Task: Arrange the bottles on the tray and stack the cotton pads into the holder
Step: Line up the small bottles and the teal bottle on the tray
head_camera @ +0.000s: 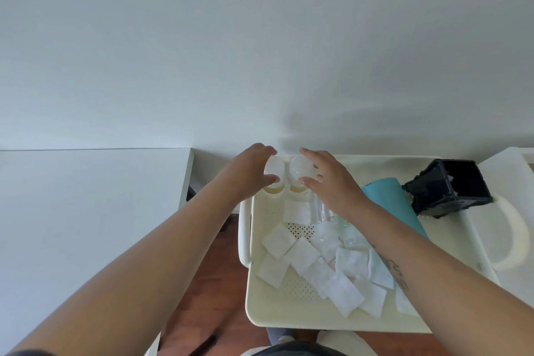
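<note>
Two clear bottles with white caps stand side by side at the far left corner of the cream perforated tray [289, 315]. My left hand [251, 165] grips the left bottle [274, 168] at its cap. My right hand [329, 179] grips the right bottle [300, 168] the same way. Both bottles hold yellowish liquid. Several white square cotton pads [303, 254] lie scattered across the tray's middle and near side. A black square holder [450, 188] lies tipped on its side at the tray's far right. A clear bottle [325, 212] lies partly hidden under my right wrist.
A teal cylinder [396, 205] lies on the tray between my right forearm and the black holder. A white table [86, 196] stands to the left, a white wall behind. The tray's handle [517, 234] sticks out on the right. Wooden floor shows below.
</note>
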Tool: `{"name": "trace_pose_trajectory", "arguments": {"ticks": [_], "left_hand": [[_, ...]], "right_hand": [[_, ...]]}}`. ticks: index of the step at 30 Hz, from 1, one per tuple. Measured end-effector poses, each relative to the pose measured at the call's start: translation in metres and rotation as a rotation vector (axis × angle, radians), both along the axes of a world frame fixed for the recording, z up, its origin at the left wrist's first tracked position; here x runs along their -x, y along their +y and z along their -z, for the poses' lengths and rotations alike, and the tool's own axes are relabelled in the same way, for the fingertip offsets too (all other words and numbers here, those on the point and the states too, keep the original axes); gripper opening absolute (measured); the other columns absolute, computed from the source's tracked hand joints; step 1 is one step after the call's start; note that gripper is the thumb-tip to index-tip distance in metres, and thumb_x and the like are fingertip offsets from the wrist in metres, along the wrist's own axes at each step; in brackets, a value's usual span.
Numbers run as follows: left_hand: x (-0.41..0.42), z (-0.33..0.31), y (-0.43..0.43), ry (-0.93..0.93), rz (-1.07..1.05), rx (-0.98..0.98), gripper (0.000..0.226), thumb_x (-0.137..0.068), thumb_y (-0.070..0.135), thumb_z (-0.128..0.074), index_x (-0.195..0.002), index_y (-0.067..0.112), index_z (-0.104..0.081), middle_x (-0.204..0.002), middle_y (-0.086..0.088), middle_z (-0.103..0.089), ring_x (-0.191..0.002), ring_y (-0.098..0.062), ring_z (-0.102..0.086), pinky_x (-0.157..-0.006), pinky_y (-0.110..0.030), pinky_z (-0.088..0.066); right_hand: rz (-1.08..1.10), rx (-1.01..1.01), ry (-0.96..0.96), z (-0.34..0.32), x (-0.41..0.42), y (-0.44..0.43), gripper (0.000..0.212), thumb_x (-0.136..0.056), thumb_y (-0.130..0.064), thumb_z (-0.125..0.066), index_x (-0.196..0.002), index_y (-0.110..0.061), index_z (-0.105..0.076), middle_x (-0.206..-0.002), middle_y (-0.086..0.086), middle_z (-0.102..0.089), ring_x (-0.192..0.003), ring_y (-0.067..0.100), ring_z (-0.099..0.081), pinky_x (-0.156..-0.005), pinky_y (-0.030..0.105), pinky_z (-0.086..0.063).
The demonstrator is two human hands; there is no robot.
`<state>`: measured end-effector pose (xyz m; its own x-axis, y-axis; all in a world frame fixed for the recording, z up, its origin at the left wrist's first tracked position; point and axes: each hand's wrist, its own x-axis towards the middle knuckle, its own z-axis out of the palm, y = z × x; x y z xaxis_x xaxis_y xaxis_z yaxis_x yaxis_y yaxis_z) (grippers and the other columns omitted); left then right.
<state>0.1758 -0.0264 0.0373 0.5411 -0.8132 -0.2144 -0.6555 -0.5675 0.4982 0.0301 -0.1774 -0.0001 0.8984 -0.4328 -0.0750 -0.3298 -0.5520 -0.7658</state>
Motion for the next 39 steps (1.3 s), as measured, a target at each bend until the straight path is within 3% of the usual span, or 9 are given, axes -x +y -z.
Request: {"name": "trace_pose_trajectory", "arguments": {"ticks": [3, 6, 12, 20, 26, 32, 36, 39], "left_hand": [[-0.001, -0.001, 0.000, 0.004, 0.039, 0.002, 0.054, -0.090, 0.024, -0.066, -0.140, 0.020, -0.047, -0.139, 0.002, -0.050, -0.114, -0.017, -0.056, -0.093, -0.027, -0.042], [-0.002, -0.002, 0.000, 0.016, 0.066, -0.009, 0.054, -0.092, 0.019, -0.063, -0.143, 0.021, -0.044, -0.145, 0.004, -0.046, -0.118, -0.017, -0.055, -0.094, -0.024, -0.039], [-0.001, 0.000, 0.002, 0.021, 0.032, 0.019, 0.054, -0.091, 0.021, -0.066, -0.141, 0.020, -0.047, -0.139, 0.003, -0.051, -0.107, -0.017, -0.057, -0.089, -0.022, -0.039], [0.002, 0.001, -0.001, 0.037, -0.028, 0.030, 0.055, -0.087, 0.024, -0.072, -0.137, 0.016, -0.050, -0.130, -0.002, -0.054, -0.102, -0.022, -0.059, -0.092, -0.035, -0.048], [0.002, 0.002, 0.002, 0.024, -0.019, 0.046, 0.055, -0.092, 0.020, -0.064, -0.143, 0.017, -0.045, -0.143, 0.000, -0.049, -0.114, -0.021, -0.057, -0.095, -0.027, -0.042], [0.003, 0.001, 0.004, 0.005, 0.003, 0.038, 0.054, -0.093, 0.017, -0.063, -0.144, 0.018, -0.044, -0.145, 0.002, -0.048, -0.115, -0.019, -0.057, -0.094, -0.025, -0.040], [0.007, 0.002, 0.006, -0.008, 0.003, 0.054, 0.053, -0.092, 0.017, -0.065, -0.142, 0.019, -0.046, -0.142, 0.002, -0.050, -0.109, -0.018, -0.058, -0.092, -0.026, -0.043], [0.009, 0.002, 0.006, -0.018, -0.002, 0.047, 0.056, -0.092, 0.018, -0.065, -0.143, 0.019, -0.045, -0.146, 0.003, -0.047, -0.119, -0.018, -0.055, -0.098, -0.028, -0.042]], "right_hand": [[0.017, 0.021, 0.012, 0.001, -0.003, -0.001, 0.051, -0.089, -0.022, -0.064, -0.137, -0.027, -0.046, -0.124, -0.006, -0.050, -0.104, 0.016, -0.054, -0.093, 0.040, -0.050], [0.054, 0.050, 0.002, 0.004, -0.004, 0.000, 0.050, -0.087, -0.025, -0.066, -0.133, -0.027, -0.048, -0.120, -0.006, -0.052, -0.100, 0.015, -0.055, -0.086, 0.033, -0.050], [0.122, 0.080, -0.037, 0.012, -0.005, 0.007, 0.050, -0.086, -0.027, -0.067, -0.132, -0.028, -0.047, -0.116, -0.014, -0.048, -0.094, 0.011, -0.053, -0.077, 0.023, -0.041], [0.115, 0.068, -0.043, 0.012, -0.006, 0.005, 0.050, -0.086, -0.027, -0.067, -0.132, -0.031, -0.048, -0.120, -0.012, -0.052, -0.096, 0.011, -0.054, -0.082, 0.026, -0.047], [0.139, 0.066, -0.056, 0.013, -0.007, 0.008, 0.050, -0.085, -0.027, -0.069, -0.131, -0.031, -0.049, -0.119, -0.013, -0.052, -0.097, 0.009, -0.054, -0.078, 0.023, -0.042], [0.146, 0.087, -0.066, 0.015, -0.005, 0.014, 0.050, -0.086, -0.028, -0.066, -0.133, -0.030, -0.047, -0.126, -0.010, -0.052, -0.093, 0.013, -0.058, -0.082, 0.031, -0.051], [0.136, 0.057, -0.068, 0.016, -0.003, 0.013, 0.052, -0.087, -0.030, -0.066, -0.135, -0.032, -0.045, -0.126, -0.014, -0.049, -0.100, 0.009, -0.054, -0.085, 0.033, -0.053], [0.121, 0.012, -0.066, 0.017, 0.000, 0.013, 0.058, -0.088, -0.028, -0.065, -0.139, -0.037, -0.038, -0.134, -0.015, -0.045, -0.114, 0.008, -0.050, -0.092, 0.033, -0.051]]}}
